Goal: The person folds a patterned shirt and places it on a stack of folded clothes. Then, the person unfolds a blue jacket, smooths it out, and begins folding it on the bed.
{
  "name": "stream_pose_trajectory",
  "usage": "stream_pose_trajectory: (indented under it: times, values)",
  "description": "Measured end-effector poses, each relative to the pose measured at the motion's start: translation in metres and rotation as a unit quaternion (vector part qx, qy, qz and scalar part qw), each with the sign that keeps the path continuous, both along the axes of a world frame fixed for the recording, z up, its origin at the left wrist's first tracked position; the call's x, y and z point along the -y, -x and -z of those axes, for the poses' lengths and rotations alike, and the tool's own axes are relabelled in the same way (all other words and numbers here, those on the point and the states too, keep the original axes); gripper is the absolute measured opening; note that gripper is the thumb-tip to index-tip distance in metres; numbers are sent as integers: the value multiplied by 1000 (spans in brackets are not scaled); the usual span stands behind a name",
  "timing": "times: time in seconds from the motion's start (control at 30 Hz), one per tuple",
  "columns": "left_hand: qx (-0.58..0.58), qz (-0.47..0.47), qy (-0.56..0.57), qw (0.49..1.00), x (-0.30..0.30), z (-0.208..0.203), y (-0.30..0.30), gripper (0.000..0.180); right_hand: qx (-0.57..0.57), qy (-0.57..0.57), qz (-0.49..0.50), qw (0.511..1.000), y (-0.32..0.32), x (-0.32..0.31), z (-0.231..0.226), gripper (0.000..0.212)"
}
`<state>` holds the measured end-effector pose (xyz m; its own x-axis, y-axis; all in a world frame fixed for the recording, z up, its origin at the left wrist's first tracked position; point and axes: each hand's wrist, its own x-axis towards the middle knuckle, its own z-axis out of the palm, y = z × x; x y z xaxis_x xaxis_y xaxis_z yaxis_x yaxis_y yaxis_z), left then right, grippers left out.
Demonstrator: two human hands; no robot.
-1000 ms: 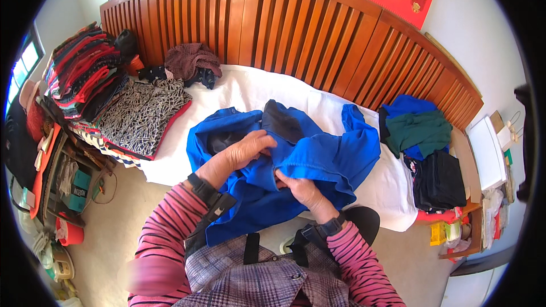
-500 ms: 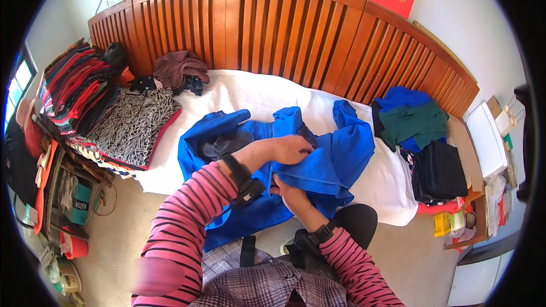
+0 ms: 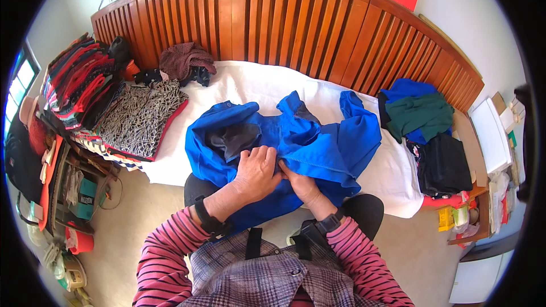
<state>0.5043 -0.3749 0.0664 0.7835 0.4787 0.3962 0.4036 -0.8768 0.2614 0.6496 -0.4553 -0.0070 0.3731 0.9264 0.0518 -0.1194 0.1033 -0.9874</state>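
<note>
On the white bed (image 3: pixel 256 88), both hands' fingers (image 3: pixel 267 156) press closed onto the blue jacket (image 3: pixel 318 148), folded clothes piled either side.

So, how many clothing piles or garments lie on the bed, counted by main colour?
Blue jacket under both hands: 1
Blue and green pile: 1
Black pile: 1
Black-and-white patterned pile: 1
Maroon garment: 1
Total: 5

Head view: left hand (image 3: pixel 257 170) and right hand (image 3: pixel 301 185) press side by side on a blue jacket (image 3: pixel 318 148) spread over the white-sheeted bed (image 3: pixel 256 82); folded clothes (image 3: pixel 136 116) lie at left.
</note>
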Motion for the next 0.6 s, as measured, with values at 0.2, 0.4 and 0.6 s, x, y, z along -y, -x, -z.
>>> stream_pose_trajectory:
  times: [0.2,0.4,0.6]
  values:
    - [-100,-32,-64,992,-6,6,-13,27,358,-49,95,928,-8,-11,-13,17]
    - [-56,3,-96,994,-9,-2,-5,27,236,26,72,969,-6,-26,1,21]
    - [5,41,-111,993,2,-7,8,28,389,-13,68,919,-33,-63,7,17]
